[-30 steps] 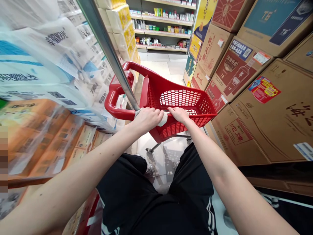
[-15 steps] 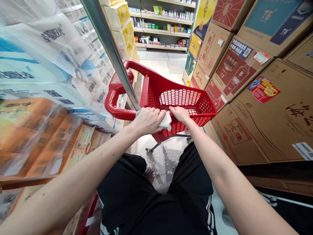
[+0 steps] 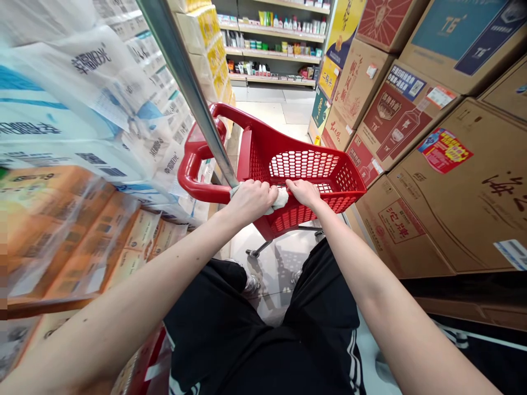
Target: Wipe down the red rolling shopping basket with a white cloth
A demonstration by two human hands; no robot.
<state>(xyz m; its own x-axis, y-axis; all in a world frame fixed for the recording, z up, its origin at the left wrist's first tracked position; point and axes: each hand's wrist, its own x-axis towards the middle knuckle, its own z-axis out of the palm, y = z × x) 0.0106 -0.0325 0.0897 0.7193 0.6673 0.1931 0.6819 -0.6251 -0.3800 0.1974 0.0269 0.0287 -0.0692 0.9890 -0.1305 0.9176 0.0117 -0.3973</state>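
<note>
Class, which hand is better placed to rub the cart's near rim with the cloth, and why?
Probably the left hand: it holds the white cloth on the near rim of the red cart. The right hand grips that rim, no cloth visible under it.

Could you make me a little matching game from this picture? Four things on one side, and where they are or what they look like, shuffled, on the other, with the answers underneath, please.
Things
1. Left hand
2. Right hand
3. Shopping cart
4. Cardboard boxes

Places and looks
A. Red, with holes in its walls
B. Stacked along the right side of the picture
C. Holding a pale cloth against the cart
D. On the cart's near rim, to the right of the cloth

Right pairs
1-C
2-D
3-A
4-B
</note>
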